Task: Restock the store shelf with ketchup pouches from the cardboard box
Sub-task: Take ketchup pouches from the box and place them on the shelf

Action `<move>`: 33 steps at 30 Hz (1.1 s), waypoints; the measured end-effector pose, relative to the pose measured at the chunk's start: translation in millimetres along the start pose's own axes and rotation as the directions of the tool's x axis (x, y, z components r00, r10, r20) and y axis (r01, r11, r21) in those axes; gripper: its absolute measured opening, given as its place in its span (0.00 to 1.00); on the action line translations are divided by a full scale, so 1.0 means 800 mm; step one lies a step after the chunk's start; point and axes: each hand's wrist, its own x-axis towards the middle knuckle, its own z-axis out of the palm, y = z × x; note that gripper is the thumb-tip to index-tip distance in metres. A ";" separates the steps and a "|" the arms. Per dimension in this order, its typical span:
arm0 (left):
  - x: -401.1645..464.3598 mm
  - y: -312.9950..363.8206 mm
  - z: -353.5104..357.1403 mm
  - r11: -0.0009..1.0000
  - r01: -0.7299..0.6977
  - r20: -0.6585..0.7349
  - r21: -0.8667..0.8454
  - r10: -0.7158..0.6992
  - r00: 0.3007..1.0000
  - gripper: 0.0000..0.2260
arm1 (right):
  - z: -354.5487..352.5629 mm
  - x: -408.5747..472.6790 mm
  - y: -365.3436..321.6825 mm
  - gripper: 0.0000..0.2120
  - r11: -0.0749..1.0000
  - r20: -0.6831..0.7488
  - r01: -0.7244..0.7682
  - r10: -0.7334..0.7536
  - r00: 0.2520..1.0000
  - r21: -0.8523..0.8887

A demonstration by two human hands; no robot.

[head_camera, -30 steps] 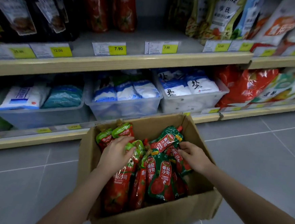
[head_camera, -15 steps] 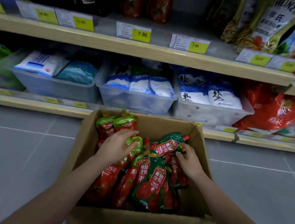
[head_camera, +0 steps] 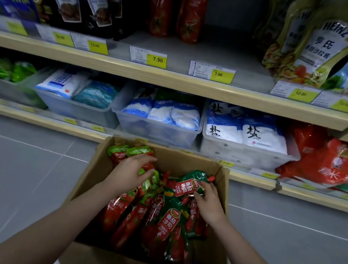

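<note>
I'm looking down into the cardboard box (head_camera: 94, 177) on the grey tiled floor (head_camera: 20, 171), right in front of the store shelf (head_camera: 173, 79). Both hands are inside it, among the ketchup pouches (head_camera: 162, 220).

My left hand (head_camera: 131, 173) lies over the pile's left side, fingers (head_camera: 146, 160) long and loosely spread, resting on pouch tops rather than wrapped round anything. Just beyond that grip, against the box's far wall, two green-topped pouches (head_camera: 130, 152) stand upright with their spouts up. Beneath the palm and back towards my wrist, red pouches lie in overlapping layers.

My right hand (head_camera: 210, 203) is at the right side of the box. Its fingers curl onto the upper pouch (head_camera: 187, 186), the one lying crosswise on top with its red cap (head_camera: 211, 178) pointing at the box's right wall. That grip pinches the pouch at its right end, near the spout; the label stretches away to the left of the fingers. The remaining pouches lie below and left of this hand, a big "tomato ketchup" label face up between my two forearms.

Beyond both hands, the upper shelf board carries two red pouches (head_camera: 176, 11) standing behind a 7.90 price tag (head_camera: 157, 59), with bare board to the right of them. Lower down, clear tubs (head_camera: 158, 130) hold white and blue bags.
</note>
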 end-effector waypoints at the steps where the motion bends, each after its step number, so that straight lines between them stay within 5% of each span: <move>1: 0.004 0.001 0.005 1.000 0.001 0.013 -0.004 -0.001 1.000 0.17 | 0.000 0.004 0.001 0.21 1.000 -0.005 -0.013 0.013 1.000 0.000; 8: 0.014 -0.001 0.057 0.990 -0.046 0.012 -0.130 0.048 0.999 0.16 | 0.012 0.041 0.007 0.18 0.983 -0.164 -0.129 0.150 0.975 0.131; 13: 0.021 -0.005 0.069 0.983 -0.105 0.047 -0.149 0.113 0.993 0.15 | 0.012 0.042 0.002 0.16 0.942 -0.331 -0.047 0.163 0.929 0.332; 15: 0.027 -0.007 0.069 0.982 -0.099 0.053 -0.159 0.109 0.993 0.16 | 0.012 0.041 -0.004 0.16 0.915 -0.309 -0.020 0.156 0.938 0.402; 18: 0.033 -0.012 0.065 0.982 -0.085 0.087 -0.169 0.101 0.991 0.19 | 0.010 0.038 -0.016 0.03 0.965 -0.239 0.019 0.046 0.970 0.262; 23: 0.044 -0.003 0.046 0.979 -0.066 0.125 -0.190 0.091 0.988 0.28 | 0.001 0.030 -0.046 0.05 0.951 -0.246 0.222 -0.167 0.955 0.217; 33: 0.071 0.074 -0.020 0.932 -0.018 0.293 -0.362 0.132 0.947 0.35 | -0.116 -0.014 -0.169 0.04 0.889 -0.093 0.356 -0.344 0.934 0.289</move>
